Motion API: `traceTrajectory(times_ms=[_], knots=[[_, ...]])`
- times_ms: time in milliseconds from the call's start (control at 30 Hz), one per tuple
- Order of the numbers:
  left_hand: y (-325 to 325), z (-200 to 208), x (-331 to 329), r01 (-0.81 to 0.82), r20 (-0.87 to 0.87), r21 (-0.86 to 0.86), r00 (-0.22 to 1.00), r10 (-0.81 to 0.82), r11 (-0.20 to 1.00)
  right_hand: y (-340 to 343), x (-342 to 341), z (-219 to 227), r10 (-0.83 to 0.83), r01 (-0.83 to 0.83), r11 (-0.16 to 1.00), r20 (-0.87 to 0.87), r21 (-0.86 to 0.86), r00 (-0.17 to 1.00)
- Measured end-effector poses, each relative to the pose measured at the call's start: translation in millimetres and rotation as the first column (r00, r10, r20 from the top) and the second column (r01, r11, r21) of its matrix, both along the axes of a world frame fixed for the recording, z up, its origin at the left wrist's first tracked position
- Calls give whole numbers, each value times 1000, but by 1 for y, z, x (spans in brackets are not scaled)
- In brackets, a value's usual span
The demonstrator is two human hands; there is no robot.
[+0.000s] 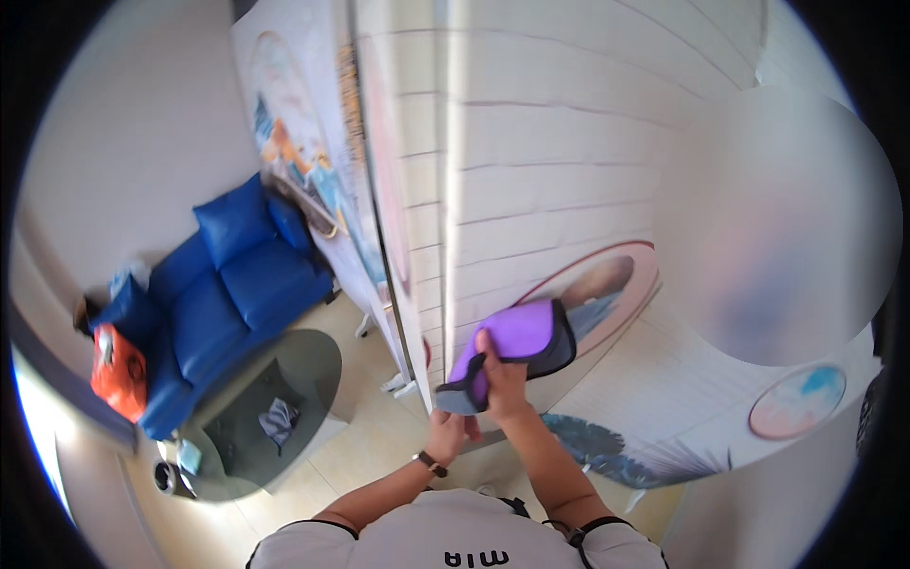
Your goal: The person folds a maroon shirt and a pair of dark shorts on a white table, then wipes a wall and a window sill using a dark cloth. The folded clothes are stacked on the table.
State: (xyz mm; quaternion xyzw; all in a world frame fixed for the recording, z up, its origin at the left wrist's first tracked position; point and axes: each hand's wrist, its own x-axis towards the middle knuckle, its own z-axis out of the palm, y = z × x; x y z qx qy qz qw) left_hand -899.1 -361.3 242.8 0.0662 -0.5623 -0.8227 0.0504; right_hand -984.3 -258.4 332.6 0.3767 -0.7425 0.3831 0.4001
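A purple cloth (521, 332) with black edging and a grey reverse side is folded over in front of me, close to the white panel. My right hand (504, 387) is closed round its middle, with the thumb lying on the purple face. Under the grey lower corner at its left end is my left hand (447, 434), with a dark-strapped watch (430, 464) on the wrist. The fingers of that hand are partly covered by the cloth, and I see them bent beneath it, so their exact hold is hidden.
A tall white folding screen (559, 123) with printed panels stands right ahead. To the left are a blue sofa (204, 318) with an orange bag (118, 375) and an oval glass table (322, 379) holding a striped cloth (278, 420). A blurred area covers the right side.
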Motion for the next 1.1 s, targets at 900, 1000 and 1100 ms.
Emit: traceTrajectory(times_ms=[900,1000,1100], knots=[[-142,-7,-51,-83,201,647,977,-65,758,-118,36,-49,-497,596,506,-354,624,792],[-144,-30,-39,26,219,565,959,-180,825,-120,49,-63,-478,513,544,-257,664,840],[-145,-43,-38,60,232,546,948,-219,836,-137,53,-44,-515,468,589,-140,658,846]])
